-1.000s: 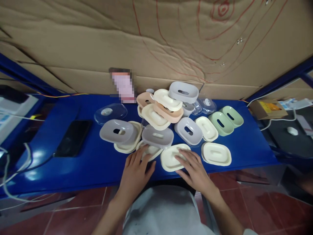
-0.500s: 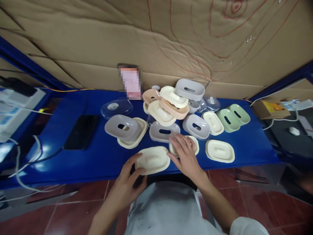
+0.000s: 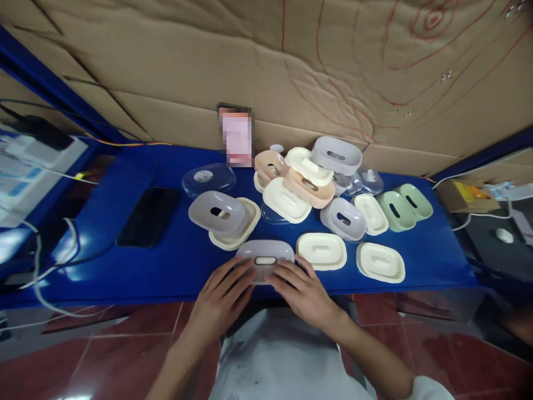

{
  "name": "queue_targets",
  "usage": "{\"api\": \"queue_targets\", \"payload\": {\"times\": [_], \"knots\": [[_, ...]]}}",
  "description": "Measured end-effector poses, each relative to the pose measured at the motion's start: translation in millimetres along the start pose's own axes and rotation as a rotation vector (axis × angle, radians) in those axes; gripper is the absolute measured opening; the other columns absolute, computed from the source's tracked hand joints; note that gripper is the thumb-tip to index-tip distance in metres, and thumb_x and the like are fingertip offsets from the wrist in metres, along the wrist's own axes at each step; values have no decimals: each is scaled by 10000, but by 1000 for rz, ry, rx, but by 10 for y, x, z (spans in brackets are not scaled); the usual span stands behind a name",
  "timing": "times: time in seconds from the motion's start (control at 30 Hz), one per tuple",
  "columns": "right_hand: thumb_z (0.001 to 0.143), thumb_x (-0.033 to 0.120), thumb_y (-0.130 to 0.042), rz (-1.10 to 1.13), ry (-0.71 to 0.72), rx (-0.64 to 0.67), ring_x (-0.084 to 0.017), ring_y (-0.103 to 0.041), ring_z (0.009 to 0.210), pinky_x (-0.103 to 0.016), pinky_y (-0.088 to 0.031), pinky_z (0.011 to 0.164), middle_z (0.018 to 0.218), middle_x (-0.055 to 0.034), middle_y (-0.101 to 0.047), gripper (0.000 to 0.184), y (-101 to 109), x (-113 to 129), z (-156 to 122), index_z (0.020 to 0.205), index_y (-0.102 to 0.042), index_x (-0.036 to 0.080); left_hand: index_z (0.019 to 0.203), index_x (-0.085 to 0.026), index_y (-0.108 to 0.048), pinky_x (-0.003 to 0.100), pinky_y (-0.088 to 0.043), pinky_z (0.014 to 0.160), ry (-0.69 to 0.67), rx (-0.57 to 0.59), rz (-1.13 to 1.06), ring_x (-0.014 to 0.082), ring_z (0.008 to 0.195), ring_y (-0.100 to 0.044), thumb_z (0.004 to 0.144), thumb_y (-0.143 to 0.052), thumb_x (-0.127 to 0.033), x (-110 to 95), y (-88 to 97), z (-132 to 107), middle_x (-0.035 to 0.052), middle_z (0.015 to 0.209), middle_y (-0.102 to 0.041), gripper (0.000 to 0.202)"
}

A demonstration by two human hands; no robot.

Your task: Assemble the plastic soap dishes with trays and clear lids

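Note:
At the table's front edge, a grey oval soap-dish tray (image 3: 265,247) with a long slot lies between my hands. Cream colour shows through the slot; what lies beneath is otherwise hidden. My left hand (image 3: 222,297) grips the tray's left end, fingers over the near side. On its right end, my right hand (image 3: 302,294) does the same. Just right of it lies a cream oval base (image 3: 321,251) with a raised middle, and farther right another cream base (image 3: 380,262). Behind my left hand, a grey tray (image 3: 219,212) rests tilted on a cream base (image 3: 244,228).
Behind is a pile of peach trays (image 3: 312,193), cream bases (image 3: 286,200) and a grey tray (image 3: 337,154). Green trays (image 3: 397,211) stand right. Clear lids (image 3: 210,180), a black phone (image 3: 147,216) and cables (image 3: 37,278) lie left. A lit phone (image 3: 237,136) leans against cardboard.
My right hand has brought the grey tray from behind to the front, over where the cream base was held. Both hands now grip its ends. The view has shifted slightly.

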State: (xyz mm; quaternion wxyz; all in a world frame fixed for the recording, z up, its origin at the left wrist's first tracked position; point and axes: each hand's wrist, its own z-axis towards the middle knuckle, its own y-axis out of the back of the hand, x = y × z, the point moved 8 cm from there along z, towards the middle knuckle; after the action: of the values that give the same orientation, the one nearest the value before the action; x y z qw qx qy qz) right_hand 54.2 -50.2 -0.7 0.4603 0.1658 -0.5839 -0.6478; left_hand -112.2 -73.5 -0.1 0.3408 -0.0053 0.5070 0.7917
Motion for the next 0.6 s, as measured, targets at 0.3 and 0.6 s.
{"api": "queue_targets", "payload": {"times": [0.3, 0.6], "knots": [[1098, 250, -547, -20, -9, -91, -223, -465, 1505, -457, -233, 1306, 1536, -76, -623, 356, 86, -39, 9, 1446, -620, 228, 1449, -261, -587, 479, -556, 1109, 210, -162, 81, 282, 1333, -647, 1013, -595, -128, 526, 539, 125, 111, 1429, -666, 456], [1060, 201, -571, -10, -46, -214, -245, -539, 1418, -453, -365, 1224, 1458, -89, -669, 317, 51, 8, -127, 1361, -669, 226, 1117, 63, -668, 496, -549, 1010, 236, 134, 195, 199, 1035, -743, 1021, -593, -468, 2325, 637, 1657, 96, 1100, -769, 546]]}}
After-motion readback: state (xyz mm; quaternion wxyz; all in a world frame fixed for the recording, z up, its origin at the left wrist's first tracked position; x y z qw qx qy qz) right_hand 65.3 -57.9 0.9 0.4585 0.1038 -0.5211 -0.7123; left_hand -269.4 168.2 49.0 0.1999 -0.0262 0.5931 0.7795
